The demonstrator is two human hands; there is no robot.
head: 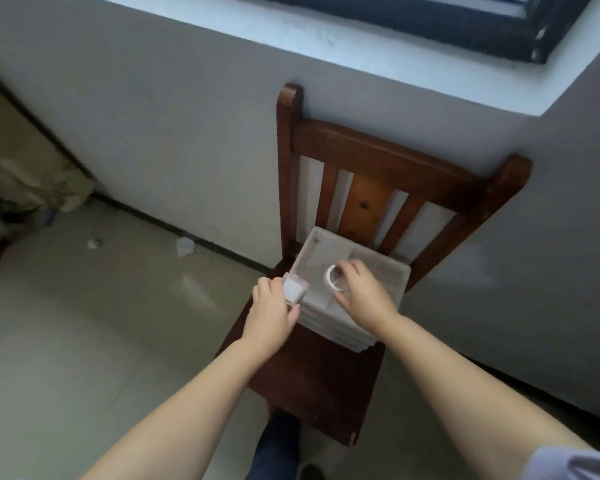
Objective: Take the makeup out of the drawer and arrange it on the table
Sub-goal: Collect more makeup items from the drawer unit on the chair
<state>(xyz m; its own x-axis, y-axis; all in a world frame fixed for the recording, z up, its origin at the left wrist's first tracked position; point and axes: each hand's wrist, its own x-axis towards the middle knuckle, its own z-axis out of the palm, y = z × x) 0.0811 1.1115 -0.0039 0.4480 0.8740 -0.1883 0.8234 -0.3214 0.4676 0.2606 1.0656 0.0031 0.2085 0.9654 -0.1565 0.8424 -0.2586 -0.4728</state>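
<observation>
A white plastic drawer organiser (388,275) with several compartments sits on the seat of a dark wooden chair (319,372). My left hand (269,313) grips a small clear square box (294,289) at the organiser's left corner. My right hand (364,289) holds a small round white container (334,278), tilted on its side, over the organiser's open top tray. The tray's other compartments look bare, though my right hand hides part of them.
The chair's slatted back (371,188) leans against a grey wall under a window sill. Pale tiled floor (84,341) spreads to the left with small scraps of litter (184,247). Crumpled fabric (32,188) lies at the far left. My leg and shoe (278,448) are below the seat.
</observation>
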